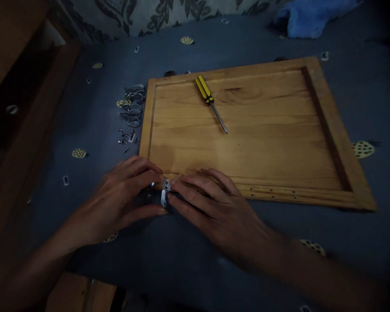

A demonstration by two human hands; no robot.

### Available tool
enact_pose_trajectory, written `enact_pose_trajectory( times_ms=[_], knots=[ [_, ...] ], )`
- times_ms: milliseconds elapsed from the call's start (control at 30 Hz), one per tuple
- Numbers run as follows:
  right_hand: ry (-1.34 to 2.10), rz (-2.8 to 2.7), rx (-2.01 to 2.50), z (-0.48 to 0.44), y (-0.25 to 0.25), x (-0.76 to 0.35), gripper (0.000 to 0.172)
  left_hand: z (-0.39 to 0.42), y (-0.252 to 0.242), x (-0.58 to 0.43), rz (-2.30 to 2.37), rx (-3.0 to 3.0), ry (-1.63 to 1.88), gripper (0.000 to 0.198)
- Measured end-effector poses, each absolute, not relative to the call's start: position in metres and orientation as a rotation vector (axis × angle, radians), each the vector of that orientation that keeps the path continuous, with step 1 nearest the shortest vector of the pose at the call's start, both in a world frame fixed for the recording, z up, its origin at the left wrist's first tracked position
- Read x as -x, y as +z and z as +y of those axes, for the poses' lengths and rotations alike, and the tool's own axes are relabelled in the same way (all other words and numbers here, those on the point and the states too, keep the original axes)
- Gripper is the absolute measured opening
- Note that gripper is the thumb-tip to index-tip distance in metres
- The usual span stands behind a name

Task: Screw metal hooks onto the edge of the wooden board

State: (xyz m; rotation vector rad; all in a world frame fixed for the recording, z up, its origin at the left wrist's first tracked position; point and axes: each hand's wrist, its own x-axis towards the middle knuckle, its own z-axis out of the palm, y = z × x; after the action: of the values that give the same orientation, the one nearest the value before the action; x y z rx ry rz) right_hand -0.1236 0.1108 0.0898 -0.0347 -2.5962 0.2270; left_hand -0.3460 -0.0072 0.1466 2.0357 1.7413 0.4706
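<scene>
A wooden panel with a raised frame lies on a dark blue patterned cloth. At its near left edge is a small shiny metal hook, its plate with screw holes facing up. My left hand grips the hook from the left, thumb below and fingers above. From the right, the bent fingers of my right hand press together against the same hook. A screwdriver with a yellow and black handle rests on the panel, its tip pointing toward me. My fingers partly hide the hook and the frame corner.
Several curved metal hooks lie left of the panel, with a group of small screws below them. Small holes run along the near frame edge. A blue cloth sits at the back right. Wooden furniture stands at left.
</scene>
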Motion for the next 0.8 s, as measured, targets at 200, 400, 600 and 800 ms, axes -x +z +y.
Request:
enact_pose_trajectory(
  times_ms=[200,400,600,800],
  knots=[
    [0.217,-2.589,0.029,0.1107,0.089,0.1239,0.044,-0.0062,0.147,0.3465,1.741,-2.025,0.496,0.032],
    [0.209,-2.595,0.042,0.1104,0.089,0.1238,0.041,-0.0059,0.147,0.3466,1.753,-2.026,0.489,0.032],
    [0.185,-2.605,0.046,0.1124,0.0904,0.1229,0.046,-0.006,0.1462,0.3463,1.76,-2.024,0.488,0.031],
    [0.243,-2.594,0.024,0.1125,0.087,0.123,0.04,-0.0065,0.1454,0.3459,1.757,-2.01,0.527,0.032]
  ],
)
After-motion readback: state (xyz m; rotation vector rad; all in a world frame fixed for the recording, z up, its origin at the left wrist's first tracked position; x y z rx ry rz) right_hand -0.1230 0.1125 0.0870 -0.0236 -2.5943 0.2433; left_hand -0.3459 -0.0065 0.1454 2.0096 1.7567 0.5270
